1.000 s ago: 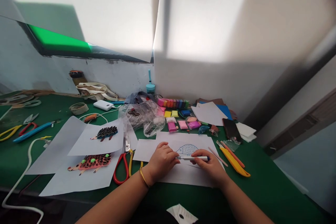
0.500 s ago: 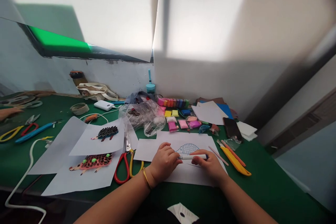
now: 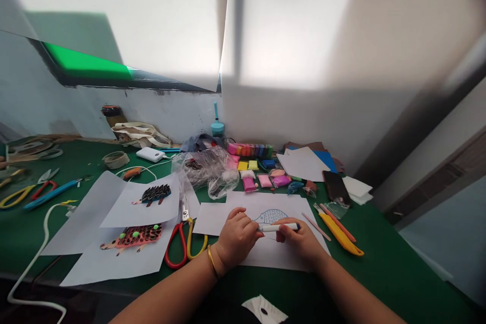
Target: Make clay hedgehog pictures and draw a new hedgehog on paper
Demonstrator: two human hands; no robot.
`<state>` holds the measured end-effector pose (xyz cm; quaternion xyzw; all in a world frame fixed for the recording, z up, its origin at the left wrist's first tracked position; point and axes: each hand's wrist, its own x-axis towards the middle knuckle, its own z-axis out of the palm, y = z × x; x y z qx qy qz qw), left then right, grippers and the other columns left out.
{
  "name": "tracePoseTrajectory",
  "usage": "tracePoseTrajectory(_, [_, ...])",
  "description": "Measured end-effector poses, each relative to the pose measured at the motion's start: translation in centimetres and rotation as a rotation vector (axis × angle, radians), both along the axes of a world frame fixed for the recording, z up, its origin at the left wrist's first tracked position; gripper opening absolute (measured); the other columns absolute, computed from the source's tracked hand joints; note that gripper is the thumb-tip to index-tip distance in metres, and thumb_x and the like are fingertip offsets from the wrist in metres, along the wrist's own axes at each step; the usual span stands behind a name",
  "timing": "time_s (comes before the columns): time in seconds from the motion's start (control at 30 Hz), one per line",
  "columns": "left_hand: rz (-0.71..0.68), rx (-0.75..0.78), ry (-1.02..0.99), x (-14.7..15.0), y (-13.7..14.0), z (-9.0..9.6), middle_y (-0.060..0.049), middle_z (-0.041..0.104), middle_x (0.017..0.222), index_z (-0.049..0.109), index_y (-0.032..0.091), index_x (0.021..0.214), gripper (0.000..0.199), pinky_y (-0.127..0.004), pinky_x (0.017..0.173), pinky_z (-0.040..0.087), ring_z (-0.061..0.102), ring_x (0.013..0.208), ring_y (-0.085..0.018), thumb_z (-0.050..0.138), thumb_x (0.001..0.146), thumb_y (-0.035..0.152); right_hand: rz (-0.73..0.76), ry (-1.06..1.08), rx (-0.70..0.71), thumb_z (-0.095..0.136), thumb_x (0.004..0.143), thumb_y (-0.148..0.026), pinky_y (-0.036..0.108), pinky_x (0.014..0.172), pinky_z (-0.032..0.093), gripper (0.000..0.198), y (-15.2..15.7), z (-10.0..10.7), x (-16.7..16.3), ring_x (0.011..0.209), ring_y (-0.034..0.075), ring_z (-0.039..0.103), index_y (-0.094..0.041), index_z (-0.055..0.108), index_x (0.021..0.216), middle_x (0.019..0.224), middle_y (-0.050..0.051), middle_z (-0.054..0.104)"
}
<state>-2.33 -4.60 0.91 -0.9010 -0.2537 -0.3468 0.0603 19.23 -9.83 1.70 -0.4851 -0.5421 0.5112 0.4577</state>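
one fish drawing (image 3: 274,215) has scales inked; what remains is unclear
left hand (image 3: 239,233) clasps the left end of the pen (image 3: 278,228), right hand (image 3: 299,244) pinches its right, over the near paper (image 3: 266,259)

On the table (image 3: 395,263), paper (image 3: 266,254) lies before the clay packets (image 3: 249,184). Left of it lie scissors (image 3: 185,212), and farther left other sheets (image 3: 144,263), a power bank (image 3: 150,154) behind them. Right of the paper lies a hand tool (image 3: 339,234), a phone (image 3: 336,186) behind that.
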Motion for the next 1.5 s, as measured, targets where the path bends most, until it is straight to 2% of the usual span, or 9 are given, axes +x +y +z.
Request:
tracePoseTrajectory(0.23, [-0.029, -0.206, -0.006, -0.2, 0.4, 0.3, -0.004, 0.062, 0.08, 0.062, 0.018, 0.09, 0.017, -0.043, 0.091, 0.045, 0.055, 0.077, -0.018, 0.05, 0.096, 0.03, -0.139, -0.155, 0.104, 0.071, 0.076, -0.048, 0.032, 0.072, 0.051, 0.061, -0.4, 0.5, 1.1, 0.085, 0.019, 0.061, -0.028, 0.053, 0.131, 0.104, 0.005, 0.064])
tracePoseTrajectory(0.5, [-0.054, -0.264, -0.006, -0.5, 0.5, 0.2, -0.006, 0.061, 0.084, 0.062, 0.018, 0.097, 0.012, -0.036, 0.078, 0.047, 0.053, 0.081, -0.02, 0.051, 0.094, 0.022, 0.087, -0.81, 0.44, 0.046, 0.094, -0.04, 0.035, 0.076, 0.047, 0.033, 0.0, 1.8, 1.0, 0.083, 0.021, 0.061, -0.027, 0.069, 0.114, 0.089, 0.007, 0.07])
tracePoseTrajectory(0.73, [-0.094, -0.178, -0.023, -0.5, 0.4, 0.0, -0.005, 0.058, 0.076, 0.06, 0.017, 0.085, 0.019, -0.037, 0.078, 0.048, 0.05, 0.076, -0.019, 0.046, 0.096, 0.025, 0.146, -0.73, 0.328, 0.044, 0.096, -0.039, 0.034, 0.078, 0.047, 0.032, -0.5, 1.4, 0.1, 0.087, 0.022, 0.062, -0.029, 0.068, 0.115, 0.096, 0.006, 0.071])
tracePoseTrajectory(0.87, [-0.091, -0.216, -0.044, -0.4, 0.5, 0.1, -0.005, 0.061, 0.08, 0.062, 0.019, 0.097, 0.013, -0.04, 0.083, 0.047, 0.055, 0.079, -0.02, 0.053, 0.094, 0.029, 0.17, -0.764, 0.323, 0.043, 0.095, -0.038, 0.033, 0.079, 0.047, 0.032, 0.0, 2.0, 0.5, 0.09, 0.022, 0.062, -0.028, 0.068, 0.113, 0.099, 0.005, 0.07])
tracePoseTrajectory(1.0, [0.05, -0.297, -0.116, -0.5, 0.8, 0.3, -0.007, 0.062, 0.105, 0.047, 0.021, 0.131, 0.058, -0.044, 0.086, 0.049, 0.056, 0.095, -0.024, 0.074, 0.08, 0.028, -0.023, -0.928, 0.379, 0.043, 0.094, -0.033, 0.034, 0.083, 0.046, 0.032, 2.1, 2.1, 2.6, 0.096, 0.022, 0.059, -0.024, 0.066, 0.114, 0.105, 0.007, 0.067])
tracePoseTrajectory(1.17, [0.057, -0.251, -0.058, -0.6, 0.9, 0.4, -0.004, 0.062, 0.091, 0.066, 0.021, 0.087, 0.004, -0.04, 0.083, 0.047, 0.056, 0.089, -0.02, 0.063, 0.087, 0.019, -0.329, -1.303, 0.296, 0.045, 0.09, -0.025, 0.038, 0.086, 0.04, 0.033, 5.0, 0.1, 5.8, 0.104, 0.026, 0.056, -0.024, 0.07, 0.112, 0.107, 0.009, 0.068])
tracePoseTrajectory(1.3, [-0.011, -0.228, 0.019, -0.6, 0.8, 0.4, -0.004, 0.063, 0.088, 0.066, 0.02, 0.074, 0.014, -0.04, 0.083, 0.045, 0.056, 0.088, -0.02, 0.066, 0.086, 0.028, -0.407, -1.408, 0.285, 0.048, 0.088, -0.023, 0.038, 0.083, 0.038, 0.034, 5.3, -1.8, 6.3, 0.104, 0.026, 0.054, -0.026, 0.067, 0.117, 0.111, 0.008, 0.067])
tracePoseTrajectory(1.4, [0.028, -0.253, 0.041, -0.8, 0.7, 0.4, -0.004, 0.065, 0.096, 0.067, 0.023, 0.092, 0.012, -0.044, 0.09, 0.044, 0.058, 0.095, -0.022, 0.07, 0.082, 0.029, -0.435, -1.403, 0.325, 0.048, 0.089, -0.024, 0.038, 0.083, 0.037, 0.034, 4.9, -2.4, 5.9, 0.105, 0.026, 0.054, -0.025, 0.066, 0.117, 0.112, 0.009, 0.066])
tracePoseTrajectory(1.5, [0.123, -0.285, 0.046, -0.9, 0.7, 0.1, -0.007, 0.064, 0.117, 0.055, 0.024, 0.123, 0.05, -0.052, 0.104, 0.035, 0.056, 0.111, -0.027, 0.074, 0.077, 0.031, -0.427, -1.406, 0.358, 0.048, 0.09, -0.027, 0.038, 0.084, 0.036, 0.029, 4.8, -2.3, 5.7, 0.105, 0.026, 0.053, -0.025, 0.068, 0.112, 0.111, 0.009, 0.067])
